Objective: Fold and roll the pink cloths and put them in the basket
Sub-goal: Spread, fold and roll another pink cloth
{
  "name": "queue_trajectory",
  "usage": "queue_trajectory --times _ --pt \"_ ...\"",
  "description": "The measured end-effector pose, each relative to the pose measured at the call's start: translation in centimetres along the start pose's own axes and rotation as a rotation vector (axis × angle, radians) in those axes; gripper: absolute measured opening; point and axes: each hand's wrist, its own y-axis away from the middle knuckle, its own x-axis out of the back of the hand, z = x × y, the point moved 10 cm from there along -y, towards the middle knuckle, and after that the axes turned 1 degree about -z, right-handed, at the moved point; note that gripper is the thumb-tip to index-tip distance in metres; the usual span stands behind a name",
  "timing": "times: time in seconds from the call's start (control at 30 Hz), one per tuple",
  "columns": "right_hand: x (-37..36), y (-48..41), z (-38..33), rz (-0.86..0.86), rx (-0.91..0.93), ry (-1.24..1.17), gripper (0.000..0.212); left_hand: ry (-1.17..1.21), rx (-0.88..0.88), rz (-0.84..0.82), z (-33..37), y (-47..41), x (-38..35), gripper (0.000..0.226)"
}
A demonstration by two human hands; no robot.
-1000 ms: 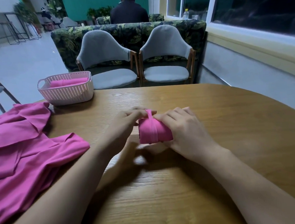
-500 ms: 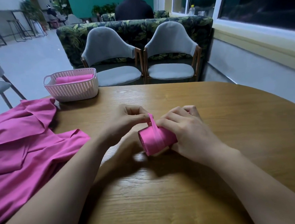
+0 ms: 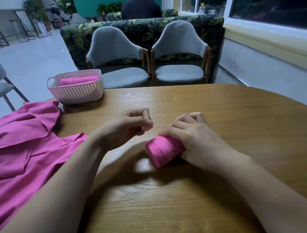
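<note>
From the head camera we look down on a rounded wooden table (image 3: 192, 105) with a visible oak-like grain. Our right hand (image 3: 194, 137) lies over a tightly rolled pink cloth bundle (image 3: 163, 150), a short cylinder resting on the tabletop near the middle; the fingers (image 3: 172, 127) are curled over its top and far side, clamped on it, with the thumb side tucked under its right end. Our left hand (image 3: 130, 125) sits just beside the roll to its left, not touching it, the fingertips (image 3: 146, 119) drawn together into a loose pinch with nothing visible between them. On the left edge of the table spreads a heap of loose, unfolded pink cloths (image 3: 25, 144), creased and overlapping. Beyond that heap, at the far left corner of the table, stands a pale pink perforated plastic basket (image 3: 77, 92) with a handle slot, and inside it lies another rolled pink cloth (image 3: 79, 80) stretched lengthwise. Behind the table stand two grey upholstered chairs (image 3: 147, 63) with wooden legs, side by side.
</note>
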Motion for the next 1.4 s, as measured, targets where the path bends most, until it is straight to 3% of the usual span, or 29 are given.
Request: queue_trajectory --times 0.1,0.3,0.57,0.8,0.97,1.23,1.4 --pt "0.0 0.0 0.0 0.011 0.007 0.013 0.078 0.046 -0.047 0.024 0.9 0.2 1.1 0.01" --pt "0.0 0.0 0.2 0.037 0.009 0.014 0.074 -0.261 0.06 0.048 -1.1 0.1 1.1 0.012" --pt "1.9 0.2 0.4 0.165 0.019 0.016 0.067 -0.112 0.045 0.076 -1.9 0.1 1.5 0.026" --pt "2.4 0.2 0.7 0.192 0.001 -0.044 0.074 -0.202 0.029 0.039 -2.0 -0.2 0.5 0.011" --pt "3.0 0.2 0.9 0.227 -0.024 -0.017 0.074 -0.055 0.048 0.054 -2.0 0.0 1.2 0.007" --pt "2.6 0.2 0.2 0.189 0.005 0.004 0.075 -0.208 0.027 0.091 -1.6 -0.1 1.2 0.009" --pt "2.0 0.0 -1.0 0.148 0.067 -0.021 0.072 -0.031 0.132 -0.044 -2.6 0.4 0.2 0.019"
